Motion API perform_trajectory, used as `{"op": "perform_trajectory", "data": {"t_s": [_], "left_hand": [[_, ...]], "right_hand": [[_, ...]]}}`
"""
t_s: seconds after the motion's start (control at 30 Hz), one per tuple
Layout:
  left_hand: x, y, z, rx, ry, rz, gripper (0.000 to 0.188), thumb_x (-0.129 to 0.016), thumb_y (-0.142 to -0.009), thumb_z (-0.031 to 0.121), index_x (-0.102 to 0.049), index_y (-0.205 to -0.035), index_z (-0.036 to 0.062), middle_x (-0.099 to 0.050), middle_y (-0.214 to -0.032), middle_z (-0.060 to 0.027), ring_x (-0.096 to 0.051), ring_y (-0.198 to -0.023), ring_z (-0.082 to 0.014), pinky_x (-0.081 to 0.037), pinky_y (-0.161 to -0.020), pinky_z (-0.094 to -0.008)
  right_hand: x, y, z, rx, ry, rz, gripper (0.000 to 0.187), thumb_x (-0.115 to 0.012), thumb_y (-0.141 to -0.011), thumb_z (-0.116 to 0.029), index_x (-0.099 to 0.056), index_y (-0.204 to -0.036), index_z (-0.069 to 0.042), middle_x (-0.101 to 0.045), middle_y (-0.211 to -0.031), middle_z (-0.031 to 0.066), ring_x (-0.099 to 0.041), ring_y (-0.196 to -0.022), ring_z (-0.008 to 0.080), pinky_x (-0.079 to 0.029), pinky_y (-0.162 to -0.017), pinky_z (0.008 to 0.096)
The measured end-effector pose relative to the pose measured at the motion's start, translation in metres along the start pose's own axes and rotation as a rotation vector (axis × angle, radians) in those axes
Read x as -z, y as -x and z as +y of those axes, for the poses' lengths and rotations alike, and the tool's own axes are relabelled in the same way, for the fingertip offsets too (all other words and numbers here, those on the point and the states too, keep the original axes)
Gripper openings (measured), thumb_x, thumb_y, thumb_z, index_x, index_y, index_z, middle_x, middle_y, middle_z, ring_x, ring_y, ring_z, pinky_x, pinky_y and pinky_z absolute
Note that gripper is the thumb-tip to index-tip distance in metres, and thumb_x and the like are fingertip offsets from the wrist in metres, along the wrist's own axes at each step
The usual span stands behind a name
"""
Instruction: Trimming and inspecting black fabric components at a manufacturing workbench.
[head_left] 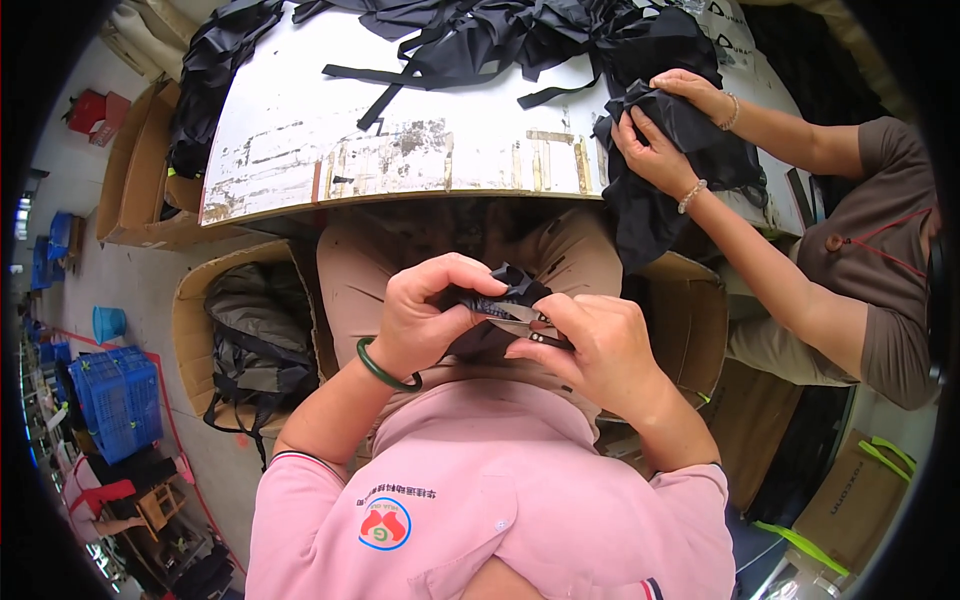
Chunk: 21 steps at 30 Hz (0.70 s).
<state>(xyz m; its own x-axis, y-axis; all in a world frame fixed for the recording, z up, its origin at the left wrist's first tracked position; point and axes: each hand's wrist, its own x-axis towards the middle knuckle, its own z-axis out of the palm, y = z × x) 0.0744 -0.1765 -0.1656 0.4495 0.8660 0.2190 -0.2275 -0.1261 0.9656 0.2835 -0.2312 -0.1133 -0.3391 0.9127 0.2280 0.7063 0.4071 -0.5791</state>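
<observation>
The left hand (pixel 425 310) is curled with its thumb and fingers pinched together, and it has hold of a small bunched piece of thin black cloth (pixel 515 287). That cloth is up above the person's lap, between the two hands, in front of the table. The right hand (pixel 605 348) is mostly closed around a small pair of shiny metal snips with black handles (pixel 522 321). The blades point to the left hand and are right by the cloth, but I cannot tell if they touch it. A round dark green bangle (pixel 373 370) is on the left wrist. Ahead is a scuffed white table (pixel 270 130) with a big heap of black cloth and straps (pixel 500 40). On the right, a co-worker (pixel 840 260) holds more black cloth at the table's edge. On the left, a grey and black bag (pixel 260 325) sits in an open brown cardboard box (pixel 190 300).
</observation>
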Motion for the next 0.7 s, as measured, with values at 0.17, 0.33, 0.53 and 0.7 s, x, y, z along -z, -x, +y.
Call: {"op": "perform_trajectory", "data": {"t_s": [0.17,0.33,0.53,0.7], "left_hand": [[0.0006,0.0009,-0.0009,0.006,-0.001,0.004,0.025,-0.068,-0.073,-0.013,-0.069,-0.094,-0.0003,-0.065,-0.095,-0.0087,-0.062,-0.089,-0.0148,-0.049,-0.080,-0.0251],[-0.0001,-0.0012,0.0018,-0.030,-0.023,-0.012,0.025,-0.069,-0.072,-0.013,-0.069,-0.093,0.0002,-0.065,-0.095,-0.0086,-0.062,-0.088,-0.0149,-0.049,-0.080,-0.0252],[0.0008,-0.0026,0.0028,-0.054,-0.041,-0.021,0.024,-0.069,-0.072,-0.013,-0.069,-0.093,0.0010,-0.065,-0.094,-0.0084,-0.062,-0.087,-0.0152,-0.049,-0.079,-0.0254],[0.0019,-0.0035,0.0027,-0.069,-0.052,-0.042,0.024,-0.069,-0.073,-0.012,-0.069,-0.092,0.0012,-0.066,-0.093,-0.0081,-0.062,-0.087,-0.0153,-0.049,-0.078,-0.0255]], "right_hand": [[0.0004,0.0005,-0.0019,-0.028,-0.048,-0.025,0.035,-0.076,-0.075,-0.036,-0.057,-0.083,-0.008,-0.061,-0.064,0.0057,-0.060,-0.054,0.0253,-0.044,-0.049,0.0367],[0.0041,-0.0008,-0.0023,-0.093,-0.151,-0.087,0.037,-0.076,-0.076,-0.038,-0.056,-0.083,-0.007,-0.061,-0.064,0.0082,-0.061,-0.054,0.0280,-0.044,-0.049,0.0374],[0.0071,-0.0020,-0.0018,-0.186,-0.216,-0.194,0.040,-0.075,-0.077,-0.040,-0.056,-0.081,-0.006,-0.058,-0.061,0.0103,-0.060,-0.054,0.0292,-0.044,-0.049,0.0369],[0.0091,-0.0038,-0.0022,-0.226,-0.281,-0.224,0.040,-0.075,-0.077,-0.040,-0.057,-0.082,-0.005,-0.057,-0.060,0.0104,-0.058,-0.052,0.0289,-0.043,-0.049,0.0366]]}}
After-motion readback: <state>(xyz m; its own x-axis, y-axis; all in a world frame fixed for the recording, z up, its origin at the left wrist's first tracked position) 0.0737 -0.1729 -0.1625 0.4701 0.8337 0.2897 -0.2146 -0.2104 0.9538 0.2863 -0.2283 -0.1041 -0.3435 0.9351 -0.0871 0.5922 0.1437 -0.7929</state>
